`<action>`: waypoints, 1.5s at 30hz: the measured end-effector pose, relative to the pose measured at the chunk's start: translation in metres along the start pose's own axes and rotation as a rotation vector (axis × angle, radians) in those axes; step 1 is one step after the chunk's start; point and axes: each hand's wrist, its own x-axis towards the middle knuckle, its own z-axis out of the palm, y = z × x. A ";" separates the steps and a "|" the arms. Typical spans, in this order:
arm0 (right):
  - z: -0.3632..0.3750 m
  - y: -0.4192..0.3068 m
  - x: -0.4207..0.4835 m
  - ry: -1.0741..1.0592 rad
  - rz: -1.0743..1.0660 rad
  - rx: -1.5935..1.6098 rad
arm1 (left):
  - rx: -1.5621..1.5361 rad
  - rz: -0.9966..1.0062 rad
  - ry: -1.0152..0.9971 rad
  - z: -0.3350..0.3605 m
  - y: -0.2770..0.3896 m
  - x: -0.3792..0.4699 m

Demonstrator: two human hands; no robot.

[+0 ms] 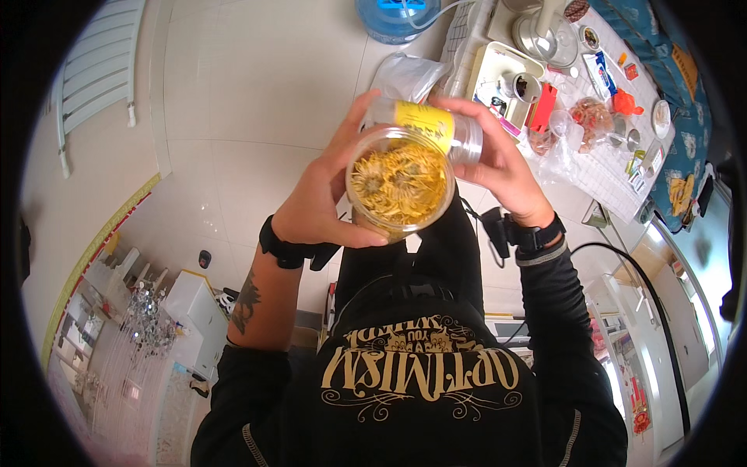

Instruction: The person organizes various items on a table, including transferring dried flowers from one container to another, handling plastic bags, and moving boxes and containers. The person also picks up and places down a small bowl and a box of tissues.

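My left hand (324,198) is wrapped around a clear plastic jar (401,219) of dried yellow chrysanthemum flowers (400,178). The jar's round top faces me; whether a clear lid covers it I cannot tell. Just beyond it, a second clear container (467,137) with a yellow label (425,124) lies sideways, bearing writing. My right hand (502,160) grips that one by its right end, fingers over the far side and thumb on the near side. The flower jar partly hides the second container, and its contents are not plain.
At the upper right stands a table with a checked cloth (621,187). On it are a cream tray (490,64), a glass kettle (551,41), a red box (543,108) and bagged food (590,119). A white plastic bag (405,76) and blue water bottle (397,20) stand beside it.
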 end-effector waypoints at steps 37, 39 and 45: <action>-0.072 0.443 0.153 1.051 0.605 0.680 | 0.410 -0.372 0.011 -0.082 -0.215 0.037; -0.077 0.444 0.152 1.035 0.527 0.769 | 0.448 -0.362 0.000 -0.083 -0.213 0.037; -0.086 0.463 0.170 1.025 0.438 0.623 | 0.453 -0.366 0.008 -0.075 -0.215 0.035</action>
